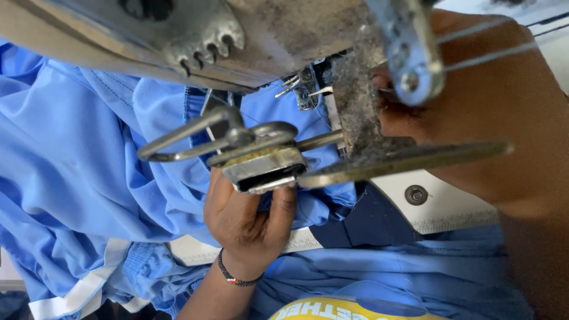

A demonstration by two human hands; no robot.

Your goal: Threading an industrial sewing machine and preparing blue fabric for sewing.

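Under the grimy grey metal sewing machine head (178, 29), a white tabletop (450, 207) shows in patches, mostly buried by light blue woven garment fabric (77, 154) with white trim bands, bunched into deep folds left of the machine and spilling below it. A darker navy panel (373, 222) lies just below the needle area.

At the worn metal presser-foot assembly (267, 166), the left hand (249, 219), wearing a beaded wristband, closes thumb and fingers on a small metal attachment at the fabric's edge, right below the assembly. The right hand (474, 112) reaches in behind the lint-covered machine plate; its fingers are hidden, so I cannot tell whether they are open or closed.

To do this step well, I judge the fabric edge should stay flat and straight under the foot, the pinch light, and fingertips clear of the needle (323, 90).

The cloth looks thin, smooth and slippery, gathered at an elastic seam.
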